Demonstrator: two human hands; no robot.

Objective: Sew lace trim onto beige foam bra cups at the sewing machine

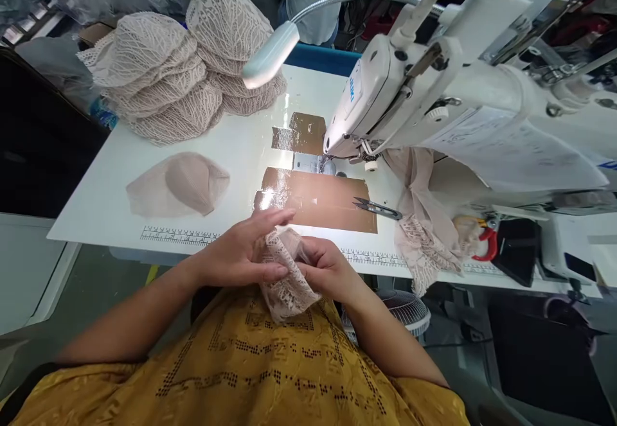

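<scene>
Yellow shirt cloth (270, 374) with little dark dots is closest, on the near side of the sewing machine (434, 105). Some pale lace cloth (292, 288) is up against the shirt, also on the machine's near side. The left hand (241, 252) holds it between thumb and fingers. The right hand (330, 268) pinches it from the other side. Small snips (378, 208) lie partly on a brown sheet (318, 198), near the machine. Lacy piles (154, 79) sit left of the machine.
</scene>
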